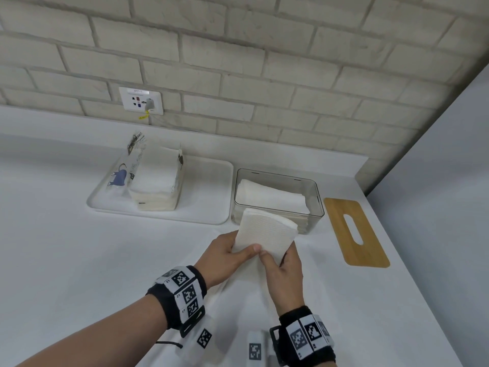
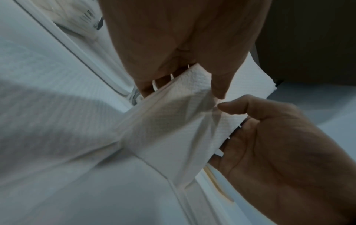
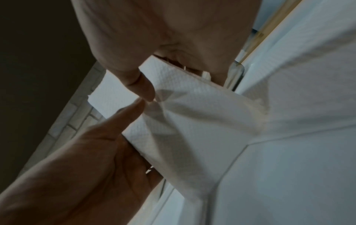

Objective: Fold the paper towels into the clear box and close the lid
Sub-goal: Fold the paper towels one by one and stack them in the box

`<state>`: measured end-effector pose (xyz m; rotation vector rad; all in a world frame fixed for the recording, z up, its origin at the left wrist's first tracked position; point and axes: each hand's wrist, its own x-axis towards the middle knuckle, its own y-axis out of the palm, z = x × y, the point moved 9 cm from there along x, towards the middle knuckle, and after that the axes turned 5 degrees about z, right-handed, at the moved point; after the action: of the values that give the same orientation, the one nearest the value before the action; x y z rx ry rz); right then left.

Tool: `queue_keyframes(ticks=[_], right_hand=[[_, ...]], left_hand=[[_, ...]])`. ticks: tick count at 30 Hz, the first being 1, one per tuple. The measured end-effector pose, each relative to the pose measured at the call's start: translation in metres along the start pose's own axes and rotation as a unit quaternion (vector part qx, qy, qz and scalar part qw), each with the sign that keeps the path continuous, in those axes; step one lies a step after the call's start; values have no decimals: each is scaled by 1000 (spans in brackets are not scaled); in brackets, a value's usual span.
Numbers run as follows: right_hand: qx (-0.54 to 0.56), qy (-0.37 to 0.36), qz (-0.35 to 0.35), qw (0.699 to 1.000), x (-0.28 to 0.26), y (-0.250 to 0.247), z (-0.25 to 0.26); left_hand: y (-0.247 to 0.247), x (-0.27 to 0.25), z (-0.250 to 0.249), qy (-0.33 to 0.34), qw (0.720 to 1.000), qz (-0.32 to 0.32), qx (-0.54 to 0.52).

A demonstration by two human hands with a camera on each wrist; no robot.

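A folded white paper towel (image 1: 266, 233) is held up off the counter just in front of the clear box (image 1: 316, 207). My left hand (image 1: 232, 254) grips its near left edge, thumb on top and fingers underneath. My right hand (image 1: 281, 262) grips the near right edge the same way, the two thumbs almost touching. Both wrist views show the embossed towel (image 2: 173, 121) (image 3: 188, 115) pinched between thumbs and fingers. Folded towels (image 1: 272, 194) lie inside the open box. The wooden lid (image 1: 356, 231) with a slot lies flat to the right of the box.
A white tray (image 1: 206, 197) left of the box carries a stack of paper towels (image 1: 156, 186) in an opened wrapper. A brick wall with a socket (image 1: 141, 100) runs behind. A grey wall closes the right side. The counter edge passes right of the lid.
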<state>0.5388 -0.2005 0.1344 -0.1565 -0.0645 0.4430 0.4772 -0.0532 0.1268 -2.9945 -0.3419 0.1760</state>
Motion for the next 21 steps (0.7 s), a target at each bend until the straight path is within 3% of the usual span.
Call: queue_keyframes(ticks=[4, 7, 11, 16, 19, 21], right_hand=[[-12, 40, 37, 998, -2, 5, -11], [5, 28, 49, 998, 0, 3, -1], [46, -10, 114, 992, 1, 20, 34], [63, -4, 201, 978, 6, 59, 40], [-56, 51, 177, 981, 23, 65, 8], [-251, 100, 180, 946, 35, 69, -22]], left_hand=[[4, 0, 20, -49, 992, 38, 106], [0, 0, 8, -34, 993, 24, 108], [-23, -12, -28, 16, 997, -48, 60], [-75, -43, -40, 5, 990, -144, 12], [-124, -68, -39, -2, 970, -241, 3], [-151, -82, -38, -3, 958, -285, 4]])
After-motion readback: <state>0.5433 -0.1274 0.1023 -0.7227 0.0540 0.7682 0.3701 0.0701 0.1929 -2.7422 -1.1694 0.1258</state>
